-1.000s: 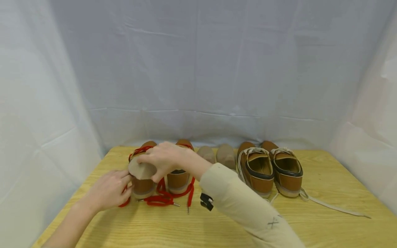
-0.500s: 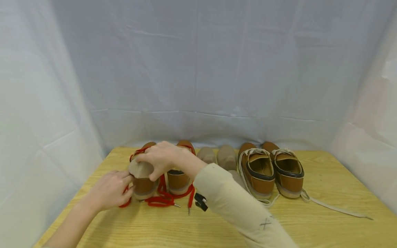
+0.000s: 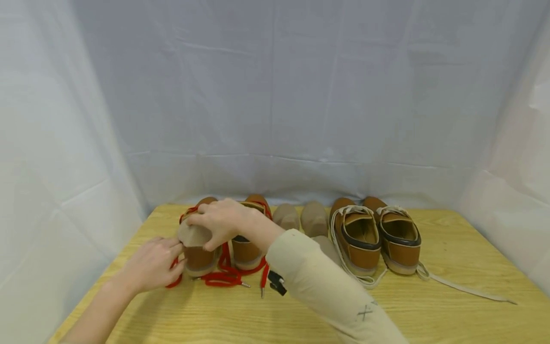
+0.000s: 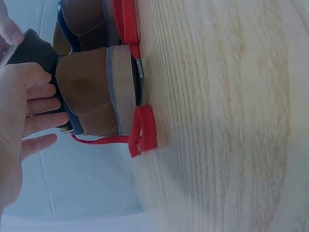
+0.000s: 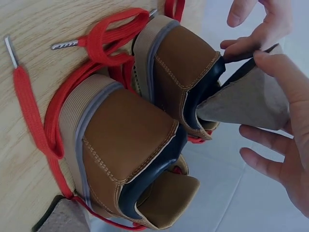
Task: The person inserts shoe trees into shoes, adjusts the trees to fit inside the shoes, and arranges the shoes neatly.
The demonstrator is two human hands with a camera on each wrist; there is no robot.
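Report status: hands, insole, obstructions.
Right hand grips the insole, heel end sticking out of the left red-laced shoe. Left hand steadies that shoe's heel. Loose red laces beside it.

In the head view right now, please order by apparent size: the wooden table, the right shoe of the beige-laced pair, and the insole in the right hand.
1. Wooden table, by far the largest.
2. Right shoe of the beige-laced pair.
3. Insole held by the right hand; fingers hide part of it, so its full size is unsure.
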